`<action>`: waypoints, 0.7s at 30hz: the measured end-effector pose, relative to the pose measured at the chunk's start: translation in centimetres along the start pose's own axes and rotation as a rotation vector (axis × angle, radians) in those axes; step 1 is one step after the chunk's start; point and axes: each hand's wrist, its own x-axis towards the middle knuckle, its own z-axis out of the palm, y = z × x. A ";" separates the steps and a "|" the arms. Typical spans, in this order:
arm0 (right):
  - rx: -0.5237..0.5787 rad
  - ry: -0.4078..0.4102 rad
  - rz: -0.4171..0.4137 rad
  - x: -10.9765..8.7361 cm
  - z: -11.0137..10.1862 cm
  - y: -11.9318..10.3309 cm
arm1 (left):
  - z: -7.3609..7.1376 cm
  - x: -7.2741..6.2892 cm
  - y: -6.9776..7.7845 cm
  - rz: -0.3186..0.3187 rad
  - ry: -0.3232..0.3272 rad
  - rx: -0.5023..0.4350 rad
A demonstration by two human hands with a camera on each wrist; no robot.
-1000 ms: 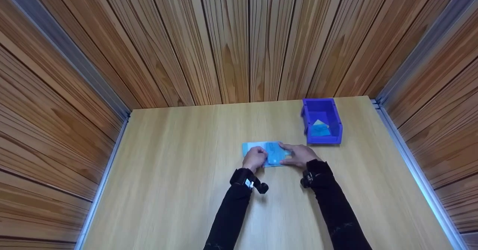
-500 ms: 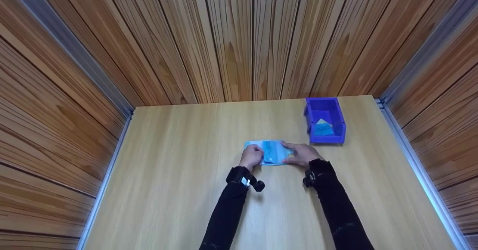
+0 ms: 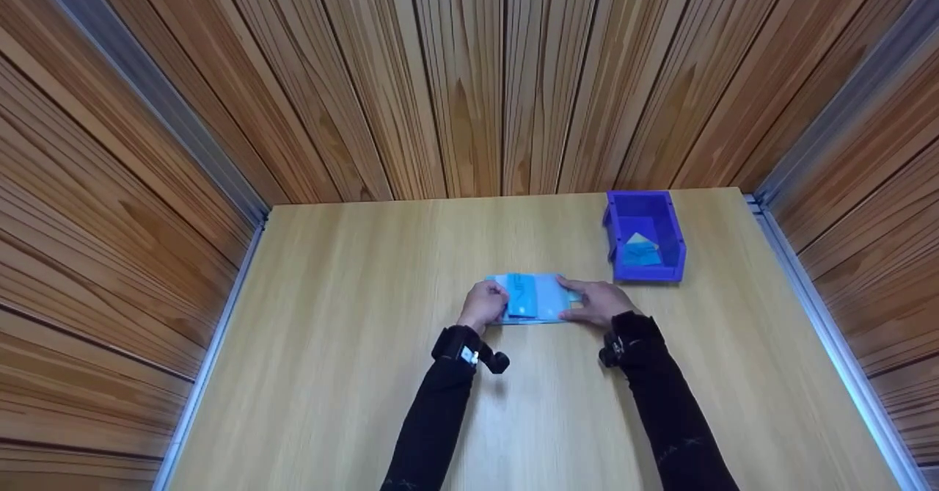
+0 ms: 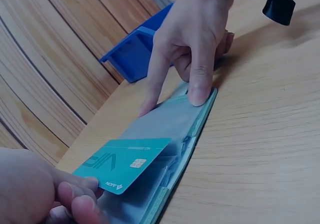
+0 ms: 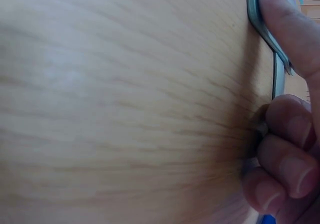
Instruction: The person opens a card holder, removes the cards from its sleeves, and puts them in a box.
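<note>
An opened card holder [image 3: 550, 297] with clear sleeves lies flat on the table. Above its left part is a teal bank card [image 4: 125, 159] with a chip, tilted over the sleeves. My left hand [image 3: 483, 304] pinches that card at one end between thumb and fingers. On the holder's right end my right hand [image 3: 600, 302] presses down with thumb and forefinger spread and straight. Its other fingers [image 5: 287, 169] are bent under the palm, close to the tabletop in the right wrist view. In the left wrist view the card's pinched end is partly covered by the left fingers.
A purple-blue open bin [image 3: 648, 275] stands at the back right, beyond my right hand, with blue and pale flat pieces [image 3: 640, 252] inside. Wood-panelled walls [image 3: 469, 80] enclose the light wooden table [image 3: 330, 344] at the back and sides.
My left hand has drawn leftward across the holder with the card, baring more of the clear sleeve near the right hand. The right hand keeps its place on the holder.
</note>
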 end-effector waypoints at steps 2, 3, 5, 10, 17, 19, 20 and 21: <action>-0.009 0.005 -0.006 0.0 0.0 0.0 | -0.2 0.0 -0.1 -0.001 0.003 -0.018; -0.010 0.006 -0.007 0.0 0.0 0.0 | -0.3 -0.1 -0.1 -0.001 0.004 -0.025; -0.013 0.011 -0.009 0.0 0.0 0.0 | -0.4 -0.1 -0.1 -0.003 0.001 -0.032; 0.003 0.010 -0.017 0.0 0.2 0.0 | -0.8 -0.2 -0.4 -0.012 0.001 -0.048; -0.004 0.008 0.007 0.0 0.2 -0.1 | -1.6 -0.2 -0.8 -0.024 0.008 -0.057; 0.002 0.011 0.019 0.0 0.2 -0.1 | -1.8 -0.2 -0.9 -0.017 0.002 -0.063; 0.005 0.010 0.021 -0.1 0.1 -0.1 | -1.9 -0.1 -0.9 -0.014 0.000 -0.066; 0.009 0.003 0.025 -0.1 0.1 -0.1 | -2.0 -0.1 -0.9 -0.012 -0.001 -0.071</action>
